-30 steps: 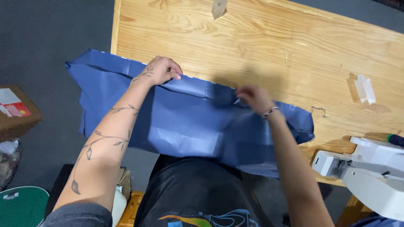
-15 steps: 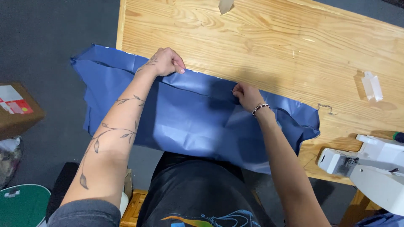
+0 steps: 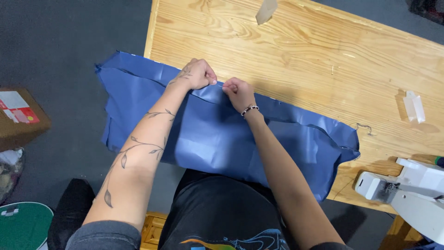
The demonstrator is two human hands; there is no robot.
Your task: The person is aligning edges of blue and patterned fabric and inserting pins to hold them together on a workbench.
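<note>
A large piece of shiny blue fabric point(image 3: 217, 134) lies over the near edge of a wooden table point(image 3: 296, 51) and hangs down toward my lap. My left hand point(image 3: 198, 74) pinches the fabric's far folded edge. My right hand point(image 3: 239, 92) grips the same edge just to its right, knuckles almost touching the left hand. A thin pin or needle seems to run between the two hands; it is too small to be sure. A beaded bracelet circles my right wrist.
A white sewing machine point(image 3: 407, 190) stands at the table's right front corner. A small clear plastic piece point(image 3: 414, 106) lies at the right, a pale tag point(image 3: 267, 10) at the far edge. A cardboard box point(image 3: 18, 118) sits on the dark floor at left.
My right hand has slid left along the fabric edge until it meets the left hand. The view has shifted, so the table and fabric sit further right in the frame.
</note>
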